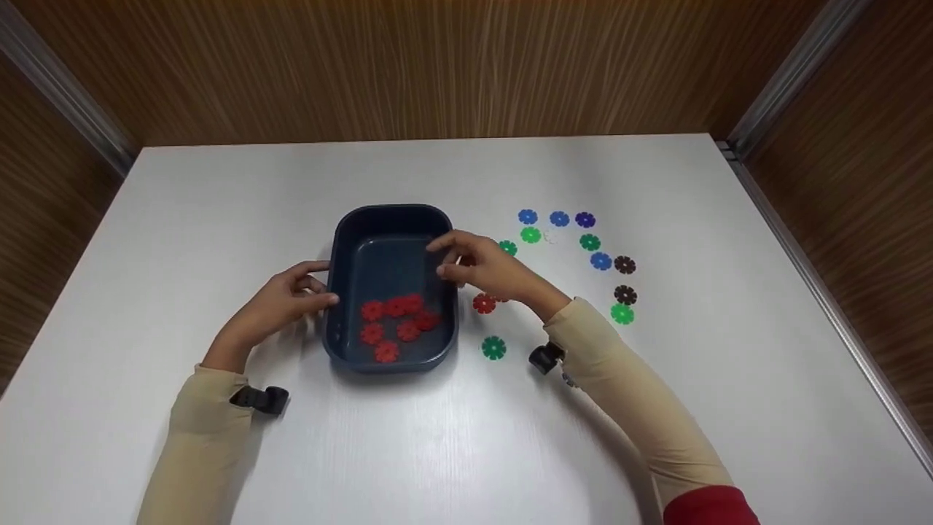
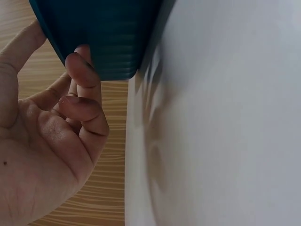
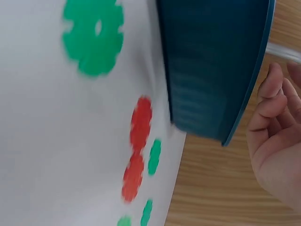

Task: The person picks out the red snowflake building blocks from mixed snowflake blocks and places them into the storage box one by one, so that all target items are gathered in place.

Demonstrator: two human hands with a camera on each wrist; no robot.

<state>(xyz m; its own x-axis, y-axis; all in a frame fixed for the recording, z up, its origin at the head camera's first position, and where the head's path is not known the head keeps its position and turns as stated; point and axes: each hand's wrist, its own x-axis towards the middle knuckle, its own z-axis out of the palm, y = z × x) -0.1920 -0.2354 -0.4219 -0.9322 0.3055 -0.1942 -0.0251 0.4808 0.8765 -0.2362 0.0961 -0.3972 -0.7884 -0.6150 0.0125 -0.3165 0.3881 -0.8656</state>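
Note:
A dark blue tub (image 1: 390, 368) stands on the white table with several red flower-shaped discs (image 1: 386, 352) in its near half. At its left side is my left hand (image 1: 288, 299), thumb over the rim and fingers bent against the outer wall (image 2: 113, 56). Over the right rim hovers my right hand (image 1: 488, 266), index finger reaching above the tub and thumb apart from it. No disc shows between that thumb and index finger. A dark red patch appears under the bent fingers; whether it lies on the table is hidden. In the right wrist view the hand (image 3: 282, 132) is partly cut off.
Right of the tub lie a red disc (image 1: 484, 303), a dark green disc (image 1: 493, 348) and several blue, green, dark brown and white discs, such as a blue one (image 1: 559, 219). Wood-grain panels (image 1: 437, 73) border the table (image 1: 437, 452) at back and sides.

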